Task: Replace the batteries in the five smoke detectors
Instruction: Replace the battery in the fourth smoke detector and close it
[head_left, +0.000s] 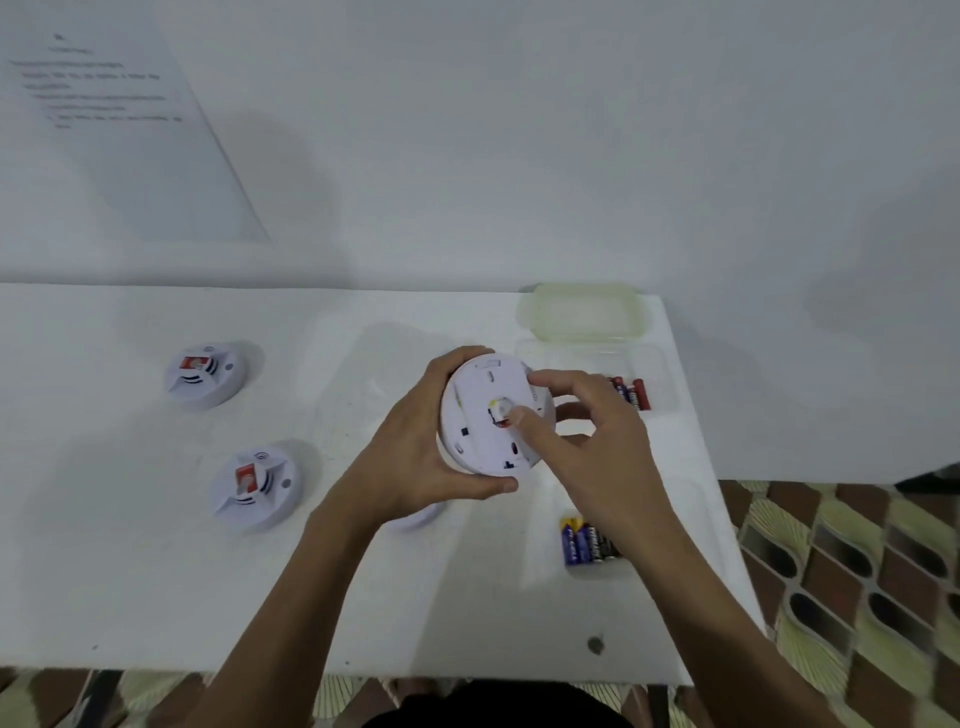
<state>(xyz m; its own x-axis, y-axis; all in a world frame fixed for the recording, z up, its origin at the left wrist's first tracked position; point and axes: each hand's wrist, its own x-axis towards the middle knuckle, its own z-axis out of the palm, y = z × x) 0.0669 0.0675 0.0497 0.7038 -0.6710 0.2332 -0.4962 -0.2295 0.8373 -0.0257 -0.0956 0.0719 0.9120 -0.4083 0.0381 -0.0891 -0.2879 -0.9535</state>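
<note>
My left hand (415, 452) grips a round white smoke detector (480, 415), held tilted above the table with its back side facing me. My right hand (587, 431) rests on the detector's right edge, and its index fingertip presses into the small battery recess at the centre. Two more white detectors lie face up on the left of the table, one farther back (205, 375) and one nearer (254, 486). Part of another white detector (415, 519) peeks out under my left wrist. Red batteries (631, 392) lie in a clear container. Blue and black batteries (584, 543) lie near my right forearm.
The white table (130, 587) ends at a front edge near me and at a right edge beside patterned floor tiles (857, 571). A yellowish container lid (584, 312) sits at the back right corner. A printed sheet (114, 119) hangs on the wall at the upper left.
</note>
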